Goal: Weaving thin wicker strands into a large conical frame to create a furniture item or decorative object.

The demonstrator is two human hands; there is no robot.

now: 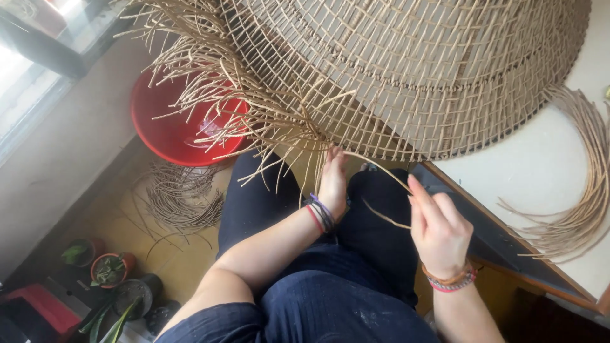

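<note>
while left hand (pixel 333 184) touches woven mat (pixel 413 70) edge, right hand (pixel 438 228) pinches strand (pixel 381 166).

1. A home room used for basket weaving, seen from a seated person's lap.
2. A large woven piece (pixel 413 70) with loose strands fills the far side.
3. Cane bundles lie on the white table (pixel 540 165) at right and coiled on the floor (pixel 181 197).
4. A red basin (pixel 171 127), potted plants (pixel 111 270) and a window (pixel 32 70) sit at left.
</note>
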